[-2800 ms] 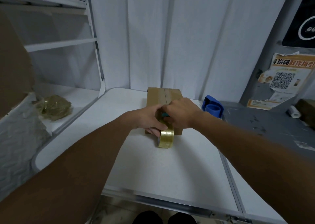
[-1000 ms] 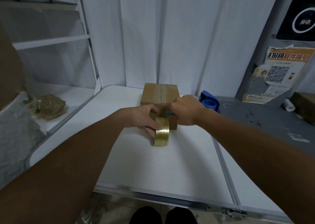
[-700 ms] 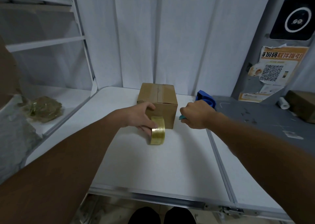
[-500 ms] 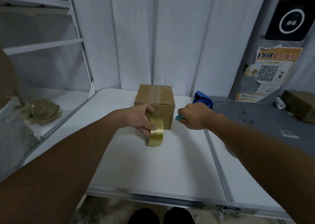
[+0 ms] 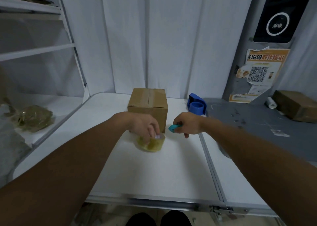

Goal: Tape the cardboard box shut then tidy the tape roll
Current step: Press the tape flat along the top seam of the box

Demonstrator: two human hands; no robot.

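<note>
Box [image 5: 147, 105] (taped) beside blue dispenser [image 5: 196, 105]

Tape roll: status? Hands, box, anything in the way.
Left hand shut on tape roll, low over the white table. Right hand shut on teal cutter. Cardboard box taped along top seam. Blue dispenser clear, behind right hand.

The tape roll [image 5: 151, 143] is motion-blurred, so its outline smears and whether it lies flat or tilted cannot be told. Fingertips of the left hand [image 5: 143, 124] vanish into its core. The right hand [image 5: 187, 125] covers most of a teal tool [image 5: 172, 127]; its kind is unclear. Both forearms run off the bottom edge. The cardboard box's [image 5: 148, 105] lower front sits behind the left hand
</note>
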